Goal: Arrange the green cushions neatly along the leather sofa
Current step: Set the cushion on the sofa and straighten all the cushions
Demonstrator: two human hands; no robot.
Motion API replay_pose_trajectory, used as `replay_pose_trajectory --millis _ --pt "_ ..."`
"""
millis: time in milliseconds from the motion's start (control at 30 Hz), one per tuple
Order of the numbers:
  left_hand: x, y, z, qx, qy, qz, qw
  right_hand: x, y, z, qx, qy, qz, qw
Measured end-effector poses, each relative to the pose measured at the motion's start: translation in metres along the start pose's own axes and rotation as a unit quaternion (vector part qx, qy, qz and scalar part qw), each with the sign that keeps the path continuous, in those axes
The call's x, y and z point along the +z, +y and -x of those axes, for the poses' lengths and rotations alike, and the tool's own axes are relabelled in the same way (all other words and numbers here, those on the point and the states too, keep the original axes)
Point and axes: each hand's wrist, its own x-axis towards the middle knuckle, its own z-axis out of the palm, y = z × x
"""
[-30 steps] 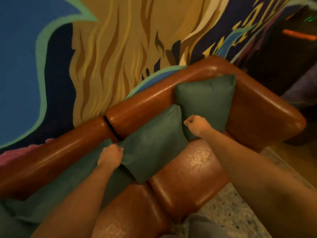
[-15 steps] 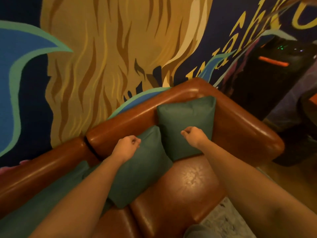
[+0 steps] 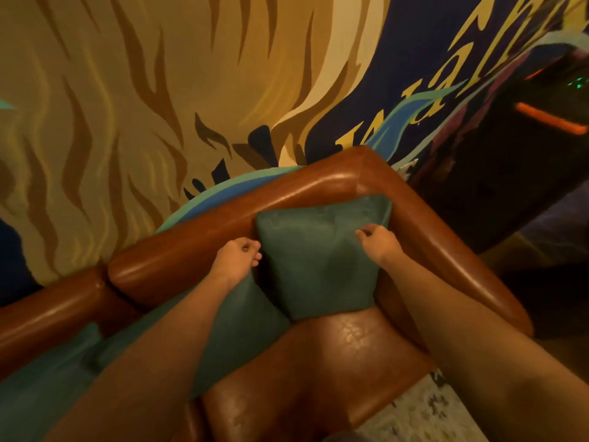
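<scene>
Head view is dominated by a painted wall [image 3: 134, 100] in tan, brown and dark blue, against which the leather sofa [image 3: 318, 355] is set; its corner, where backrest meets armrest, is seen further up and to the right than half a second ago. To the right of the armrest a dark cabinet [image 3: 510, 173] with an orange strip is seen, nearer the frame edge than before. A speckled floor [image 3: 424, 413] is glimpsed at lower right.

Three green cushions are leaned along the backrest. The corner cushion [image 3: 322, 266] is propped upright in the sofa's corner, its base on the seat. The middle cushion [image 3: 248, 317] is tilted beside it and largely hidden by the left forearm. A third cushion [image 3: 41, 378] is laid further left, partly cut off by the frame.

The left hand [image 3: 237, 258], which rested on the middle cushion earlier, has been brought to the corner cushion's left edge, fingers curled; whether fabric is gripped cannot be told. The right hand [image 3: 377, 240] has been shifted from the cushion's lower left to its upper right, fingers curled against the fabric, a pinch not being discernible.
</scene>
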Motion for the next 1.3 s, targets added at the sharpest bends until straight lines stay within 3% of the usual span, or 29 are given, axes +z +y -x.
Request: replay_pose_trajectory --millis 233,433,533,767,933,1300 --pt "0.025 0.007 -0.069 -0.058 0.026 0.021 0.998 -0.021 0.028 -0.079 0.108 0.055 -0.159 0.98" --pt "0.048 0.02 -0.105 -0.105 0.125 0.1 0.981 -0.02 0.043 -0.126 0.103 0.049 -0.187 0.976" --pt "0.057 0.019 -0.119 -0.13 0.156 0.065 0.977 -0.014 0.046 -0.139 0.118 0.054 -0.183 0.974" --pt "0.064 0.012 -0.138 -0.224 0.147 0.031 0.963 -0.011 0.062 -0.138 0.135 0.104 -0.173 0.97" --pt "0.066 0.007 -0.128 -0.213 0.128 0.017 0.968 -0.01 0.08 -0.114 0.141 0.128 -0.207 0.96" --pt "0.057 0.014 -0.061 -0.091 0.126 -0.127 0.98 -0.021 0.084 -0.03 0.097 0.216 -0.275 0.932"
